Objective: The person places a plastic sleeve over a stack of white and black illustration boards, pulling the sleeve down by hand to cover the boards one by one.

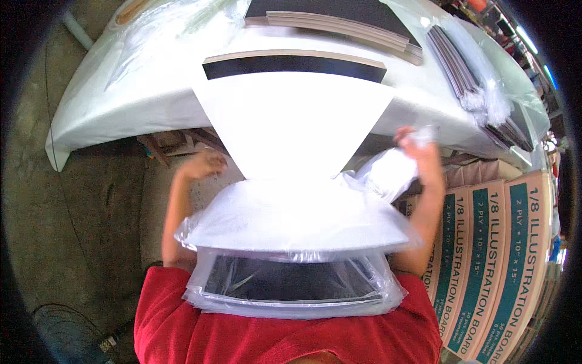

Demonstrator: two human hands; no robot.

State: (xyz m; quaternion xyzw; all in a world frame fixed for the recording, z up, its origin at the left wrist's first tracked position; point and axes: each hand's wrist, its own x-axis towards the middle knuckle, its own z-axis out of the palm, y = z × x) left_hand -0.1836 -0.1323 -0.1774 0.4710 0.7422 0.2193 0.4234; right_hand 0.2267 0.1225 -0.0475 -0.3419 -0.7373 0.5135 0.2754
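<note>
A white board (pixel 297 121) slopes from the table edge toward me. Its lower end meets a sheet of clear plastic wrap (pixel 291 218) spread in front of my chest. Nearest me, dark boards (pixel 267 279) show through clear plastic. My right hand (pixel 412 142), raised on the right, is closed on a crumpled clear plastic bag (pixel 388 173) hanging beside the white board. Off the board's left edge, my left hand (pixel 206 164) is blurred; its fingers are smeared, and nothing shows in it.
A black-faced board stack (pixel 291 65) lies on the white-covered table (pixel 121 115), with more boards (pixel 339 30) behind. Plastic-wrapped dark boards (pixel 454 67) lie at the far right, loose plastic (pixel 176 42) at the far left. Several cardboard boxes (pixel 521 242) stand at my right.
</note>
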